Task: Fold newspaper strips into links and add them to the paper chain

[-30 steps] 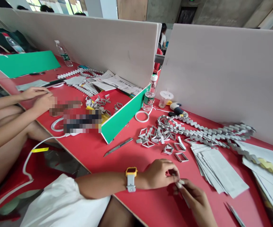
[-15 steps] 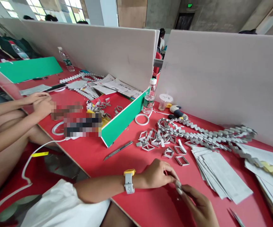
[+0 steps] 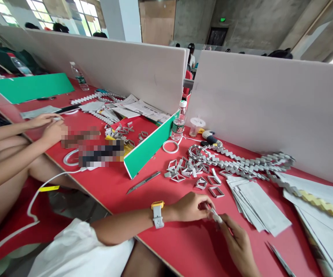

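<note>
Above the red table (image 3: 189,250), the fingertips of both hands meet on a small folded grey-white paper strip (image 3: 216,216). My left hand (image 3: 190,207), with a yellow-and-grey watch (image 3: 157,214) on its wrist, pinches the strip's left end. From the other side, my right hand (image 3: 237,238) grips it between thumb and fingers. Beyond them lie loose folded paper links (image 3: 183,169) in a pile. A long zigzag chain (image 3: 241,163) of such links stretches to the right, and a stack of grey paper sheets (image 3: 263,206) lies beside my right hand.
A craft knife (image 3: 143,182) lies left of the links, and a pointed metal tool (image 3: 280,258) at lower right. A water bottle (image 3: 178,123), lidded cup (image 3: 197,126) and white tape ring (image 3: 170,147) stand near a green divider (image 3: 149,148). A co-worker's hands (image 3: 52,129) work at left.
The view has shifted slightly, so the chain and sheets appear further left. Both hands stay together, and more of the paper strip shows between the fingertips.
</note>
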Demonstrator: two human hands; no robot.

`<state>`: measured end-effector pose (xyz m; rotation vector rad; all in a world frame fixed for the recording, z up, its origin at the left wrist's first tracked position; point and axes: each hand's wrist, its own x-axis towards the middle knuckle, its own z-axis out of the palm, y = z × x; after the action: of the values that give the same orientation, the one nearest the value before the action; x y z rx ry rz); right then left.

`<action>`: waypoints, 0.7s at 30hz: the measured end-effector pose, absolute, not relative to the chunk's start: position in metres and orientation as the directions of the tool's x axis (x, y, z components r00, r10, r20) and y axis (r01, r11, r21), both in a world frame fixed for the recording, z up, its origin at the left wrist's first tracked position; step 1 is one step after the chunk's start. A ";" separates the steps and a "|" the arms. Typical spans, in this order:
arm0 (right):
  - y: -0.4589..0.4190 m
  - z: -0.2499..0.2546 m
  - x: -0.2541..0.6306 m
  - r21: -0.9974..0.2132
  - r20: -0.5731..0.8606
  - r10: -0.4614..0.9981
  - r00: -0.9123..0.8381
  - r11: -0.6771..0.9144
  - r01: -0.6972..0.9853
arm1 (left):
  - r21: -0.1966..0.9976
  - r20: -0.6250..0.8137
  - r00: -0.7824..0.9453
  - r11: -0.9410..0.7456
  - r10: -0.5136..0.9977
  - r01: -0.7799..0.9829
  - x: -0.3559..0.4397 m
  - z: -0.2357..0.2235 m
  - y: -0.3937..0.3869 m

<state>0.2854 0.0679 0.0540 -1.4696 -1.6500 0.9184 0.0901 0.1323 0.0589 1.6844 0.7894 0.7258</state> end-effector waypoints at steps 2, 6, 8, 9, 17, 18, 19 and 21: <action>0.068 0.057 0.285 -0.886 0.058 0.994 -0.093 0.094 0.454 | 0.945 0.108 0.597 -0.268 0.795 0.187 0.089 0.058 0.134; 0.069 0.063 0.285 -0.899 0.028 0.984 -0.178 0.103 0.426 | 0.849 0.195 0.622 -0.448 0.758 0.280 0.089 0.053 0.136; 0.069 0.064 0.286 -0.902 -0.013 0.975 -0.224 0.085 0.424 | 0.828 0.216 0.650 -0.490 0.728 0.273 0.088 0.051 0.137; 0.069 0.064 0.287 -0.902 -0.037 0.969 -0.245 0.073 0.426 | 0.845 0.207 0.670 -0.476 0.712 0.244 0.088 0.051 0.138; 0.074 0.063 0.289 -0.941 -0.282 0.917 -0.280 -0.208 0.266 | 0.896 0.078 0.699 -0.357 0.711 0.263 0.084 0.064 0.136; 0.074 0.063 0.290 -0.942 -0.310 0.912 -0.268 -0.256 0.216 | 0.869 0.116 0.684 -0.407 0.720 0.281 0.083 0.065 0.135; 0.075 0.062 0.290 -0.939 -0.336 0.908 -0.252 -0.303 0.161 | 0.833 0.171 0.672 -0.470 0.721 0.291 0.083 0.066 0.134; 0.075 0.059 0.291 -0.921 -0.388 0.895 -0.219 -0.388 0.042 | 0.714 0.305 0.684 -0.634 0.662 0.296 0.081 0.069 0.132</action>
<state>0.2908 0.0748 0.0585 -1.3835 -1.1563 1.6811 0.0813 0.1322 0.0688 2.2524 0.7319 0.7420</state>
